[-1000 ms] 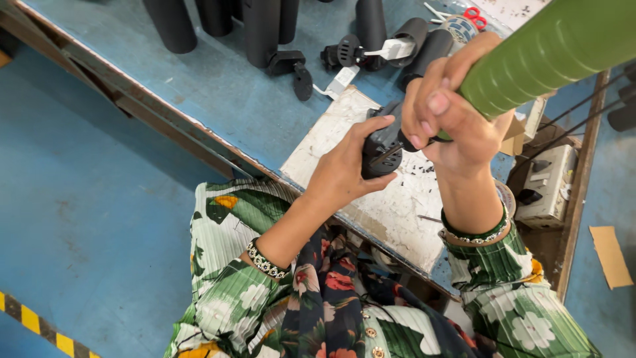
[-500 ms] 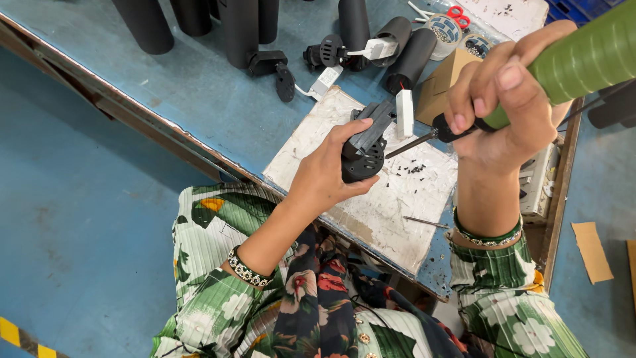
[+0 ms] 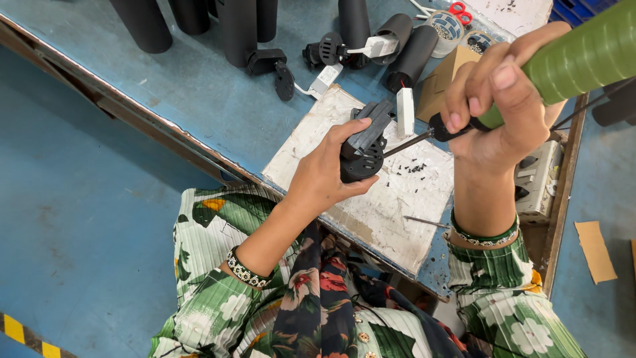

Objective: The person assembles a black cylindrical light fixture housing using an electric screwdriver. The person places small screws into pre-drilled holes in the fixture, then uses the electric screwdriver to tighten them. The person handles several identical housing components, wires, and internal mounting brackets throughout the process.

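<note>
Left hand (image 3: pixel 324 174) wrapped around a black part (image 3: pixel 363 147) — thumb on top, fingers curled beneath, held tight just above a worn white board (image 3: pixel 371 212). A white tag (image 3: pixel 405 112) sticks up just past the fingertips, touching the part's far end.

Right hand (image 3: pixel 498 99) closed in a full fist on a green driver (image 3: pixel 583 56), fingers overlapping its lower grip. The thin bit (image 3: pixel 407 143) runs down-left from below those fingers; its tip meets the part beside the left thumb.

Small black screws (image 3: pixel 416 168) lie scattered on the board between the two hands. A loose metal pin (image 3: pixel 426 221) rests on the board under the right wrist. Beyond the left fingers — black tubes (image 3: pixel 411 56) and a brown box (image 3: pixel 445 79) on the blue bench (image 3: pixel 199 99). Red scissors (image 3: pixel 458 11) well past the right knuckles.
</note>
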